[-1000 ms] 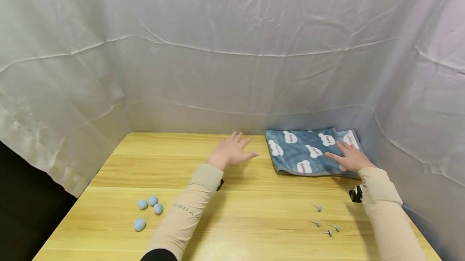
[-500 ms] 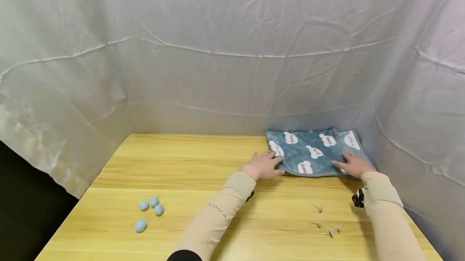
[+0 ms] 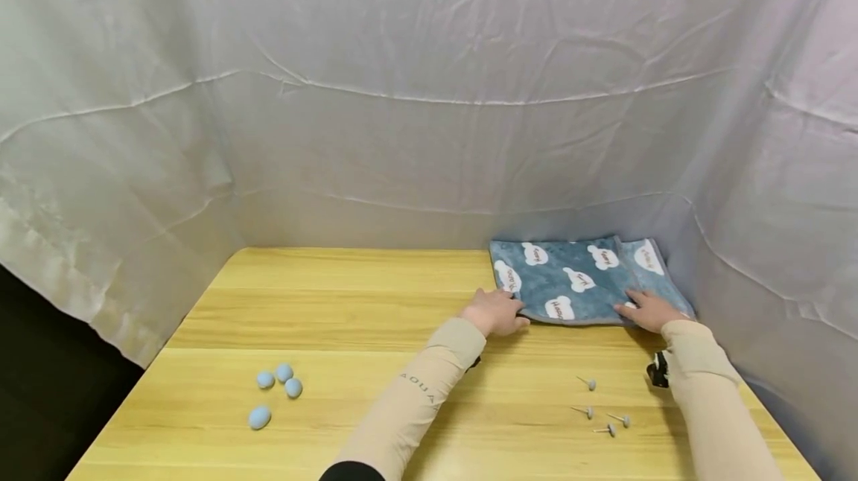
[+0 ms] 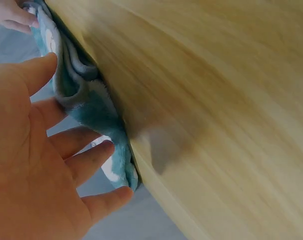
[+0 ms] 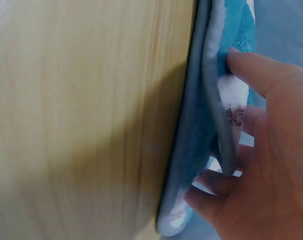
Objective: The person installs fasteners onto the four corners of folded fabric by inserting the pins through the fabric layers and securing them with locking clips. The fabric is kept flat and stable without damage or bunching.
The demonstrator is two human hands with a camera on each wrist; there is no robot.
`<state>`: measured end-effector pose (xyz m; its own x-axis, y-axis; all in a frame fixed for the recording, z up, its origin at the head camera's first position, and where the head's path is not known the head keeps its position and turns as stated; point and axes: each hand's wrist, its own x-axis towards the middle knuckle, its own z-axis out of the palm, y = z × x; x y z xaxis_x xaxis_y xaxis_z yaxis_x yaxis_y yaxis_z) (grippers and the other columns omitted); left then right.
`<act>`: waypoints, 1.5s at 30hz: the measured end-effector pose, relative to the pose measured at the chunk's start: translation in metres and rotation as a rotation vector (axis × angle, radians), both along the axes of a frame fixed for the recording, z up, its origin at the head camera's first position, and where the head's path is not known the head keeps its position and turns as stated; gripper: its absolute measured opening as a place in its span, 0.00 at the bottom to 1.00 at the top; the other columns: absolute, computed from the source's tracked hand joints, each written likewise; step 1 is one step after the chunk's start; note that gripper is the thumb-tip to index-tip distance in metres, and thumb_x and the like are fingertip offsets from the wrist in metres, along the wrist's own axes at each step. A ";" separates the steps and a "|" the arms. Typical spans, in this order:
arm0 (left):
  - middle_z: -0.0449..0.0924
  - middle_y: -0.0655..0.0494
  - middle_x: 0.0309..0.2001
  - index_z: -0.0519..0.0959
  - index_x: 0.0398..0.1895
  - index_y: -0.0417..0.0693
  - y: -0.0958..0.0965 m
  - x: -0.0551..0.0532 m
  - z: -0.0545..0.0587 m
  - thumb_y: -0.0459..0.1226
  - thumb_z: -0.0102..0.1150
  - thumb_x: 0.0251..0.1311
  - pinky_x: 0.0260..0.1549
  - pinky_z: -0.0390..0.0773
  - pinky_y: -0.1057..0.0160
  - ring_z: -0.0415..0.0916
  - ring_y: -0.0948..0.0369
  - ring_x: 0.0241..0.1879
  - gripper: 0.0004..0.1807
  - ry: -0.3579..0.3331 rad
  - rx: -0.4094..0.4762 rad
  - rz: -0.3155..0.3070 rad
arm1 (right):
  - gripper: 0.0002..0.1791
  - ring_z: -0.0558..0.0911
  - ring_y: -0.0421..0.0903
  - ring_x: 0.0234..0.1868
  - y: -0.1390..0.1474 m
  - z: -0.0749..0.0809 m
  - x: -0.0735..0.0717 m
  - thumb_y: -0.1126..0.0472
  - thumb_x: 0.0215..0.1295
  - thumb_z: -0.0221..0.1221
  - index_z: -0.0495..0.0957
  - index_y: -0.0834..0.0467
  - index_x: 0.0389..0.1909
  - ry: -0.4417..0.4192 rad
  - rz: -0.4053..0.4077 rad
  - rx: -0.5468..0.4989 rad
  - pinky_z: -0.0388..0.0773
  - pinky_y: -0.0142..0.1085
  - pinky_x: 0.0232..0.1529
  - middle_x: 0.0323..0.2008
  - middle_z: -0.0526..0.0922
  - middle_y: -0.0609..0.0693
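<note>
A folded blue fleece cloth [image 3: 546, 284] with white bear-head shapes and grey edging lies at the back right of the table. My left hand [image 3: 494, 311] is at its front left corner; the left wrist view has the fingers [image 4: 91, 160] spread beside the folded layers, apart or barely touching. At the cloth's front right part is my right hand [image 3: 649, 311]. The right wrist view has its thumb against the upper layer and the other fingers loosely bent near the edge [image 5: 219, 115]. Neither hand visibly pinches the cloth.
Several light blue egg-shaped pieces [image 3: 259, 417] lie on the wooden table [image 3: 402, 280] at the left. Several thin pins with rounded grey-blue heads [image 3: 589, 412] lie near the right forearm. Grey fabric curtains [image 3: 375, 153] stand behind and along both sides.
My left hand has moved right and toward the front, reaching the cloth's front left corner. My right hand has drawn slightly back toward the cloth's front edge. The cloth has hardly moved.
</note>
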<state>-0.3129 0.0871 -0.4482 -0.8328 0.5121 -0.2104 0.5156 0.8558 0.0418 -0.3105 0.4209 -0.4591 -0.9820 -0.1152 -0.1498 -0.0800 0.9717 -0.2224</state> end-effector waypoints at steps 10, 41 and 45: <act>0.68 0.63 0.70 0.68 0.69 0.67 0.008 -0.005 0.002 0.64 0.41 0.68 0.69 0.62 0.50 0.64 0.60 0.70 0.30 -0.001 0.001 -0.023 | 0.42 0.64 0.78 0.62 0.005 0.010 -0.003 0.42 0.72 0.49 0.59 0.75 0.67 -0.040 0.041 0.046 0.65 0.66 0.58 0.63 0.64 0.80; 0.64 0.61 0.15 0.68 0.13 0.54 -0.014 -0.005 0.010 0.53 0.52 0.68 0.27 0.67 0.64 0.62 0.63 0.18 0.25 -0.034 0.136 0.038 | 0.35 0.77 0.66 0.57 -0.011 0.025 -0.008 0.46 0.65 0.61 0.71 0.67 0.63 -0.054 0.299 -0.019 0.74 0.57 0.56 0.56 0.79 0.67; 0.65 0.60 0.15 0.69 0.12 0.54 -0.027 -0.002 0.011 0.51 0.54 0.68 0.29 0.68 0.64 0.62 0.63 0.19 0.25 -0.028 0.136 0.048 | 0.33 0.79 0.63 0.56 -0.022 0.026 -0.007 0.46 0.64 0.61 0.72 0.65 0.63 -0.054 0.329 -0.026 0.75 0.56 0.56 0.56 0.80 0.65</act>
<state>-0.3150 0.0599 -0.4370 -0.8518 0.4972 -0.1651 0.4713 0.8649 0.1726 -0.3177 0.3989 -0.4334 -0.8824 -0.4292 -0.1930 -0.3760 0.8896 -0.2592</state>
